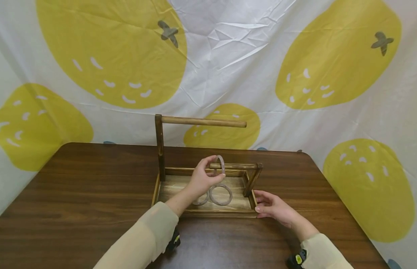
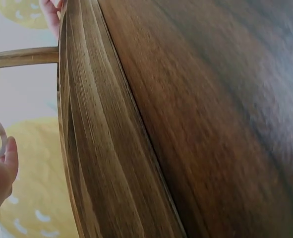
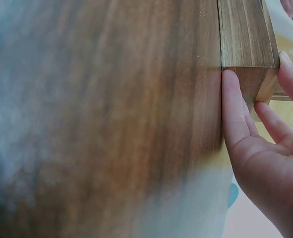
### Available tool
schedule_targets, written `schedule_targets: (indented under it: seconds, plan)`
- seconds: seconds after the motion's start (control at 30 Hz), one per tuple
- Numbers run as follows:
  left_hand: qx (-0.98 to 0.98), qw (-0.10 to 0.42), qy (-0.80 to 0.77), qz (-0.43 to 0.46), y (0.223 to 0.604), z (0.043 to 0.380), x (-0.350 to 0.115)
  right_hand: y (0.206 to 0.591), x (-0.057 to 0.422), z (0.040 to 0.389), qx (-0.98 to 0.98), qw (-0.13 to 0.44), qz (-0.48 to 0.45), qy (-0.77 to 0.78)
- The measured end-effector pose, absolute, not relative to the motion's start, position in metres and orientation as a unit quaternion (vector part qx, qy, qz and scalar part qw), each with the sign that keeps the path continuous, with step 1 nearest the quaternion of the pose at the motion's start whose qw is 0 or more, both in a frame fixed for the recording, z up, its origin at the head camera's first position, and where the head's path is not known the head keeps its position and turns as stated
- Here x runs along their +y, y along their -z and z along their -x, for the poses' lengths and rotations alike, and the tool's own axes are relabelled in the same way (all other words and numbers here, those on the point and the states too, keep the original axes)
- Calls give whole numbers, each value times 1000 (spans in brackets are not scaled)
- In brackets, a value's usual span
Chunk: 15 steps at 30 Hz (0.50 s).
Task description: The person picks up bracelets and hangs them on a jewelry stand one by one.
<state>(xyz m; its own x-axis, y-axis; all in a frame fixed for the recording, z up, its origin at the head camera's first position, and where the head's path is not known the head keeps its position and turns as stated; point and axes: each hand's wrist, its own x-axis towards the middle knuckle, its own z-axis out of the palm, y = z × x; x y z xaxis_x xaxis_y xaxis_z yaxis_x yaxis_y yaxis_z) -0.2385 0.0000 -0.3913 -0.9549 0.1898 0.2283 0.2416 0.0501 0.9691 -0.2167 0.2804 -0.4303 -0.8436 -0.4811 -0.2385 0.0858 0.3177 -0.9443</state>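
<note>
My left hand (image 1: pixel 201 177) pinches a pale, translucent bangle (image 1: pixel 222 163) between thumb and fingertips. The bangle stands upright at the free end of the lower bar (image 1: pixel 240 166) of a wooden stand, and the bar's tip shows through it. Two more bangles lie side by side in the stand's tray; the right one (image 1: pixel 221 195) shows whole, the left one (image 1: pixel 201 200) is partly hidden by my forearm. At the tray's right end, my right hand (image 1: pixel 275 209) rests its extended fingers against the wood, with the thumb at the top edge of the front corner (image 3: pixel 250 37).
A taller post (image 1: pixel 160 149) rises at the tray's left, carrying a long upper bar (image 1: pixel 205 121) that points right. The stand is on a dark brown wooden table (image 1: pixel 94 186). Behind it hangs a white cloth (image 1: pixel 225 67) with yellow fruit prints.
</note>
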Motion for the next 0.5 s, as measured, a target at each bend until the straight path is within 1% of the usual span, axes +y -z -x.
schedule_targets:
  seconds: [0.1,0.5]
  plan:
    - [-716,15,682,145,392,237,2,430,280,217,770,249,129,573]
    - [-695,-32,706,129,394,235,9,432,281,217,768,248,131,576]
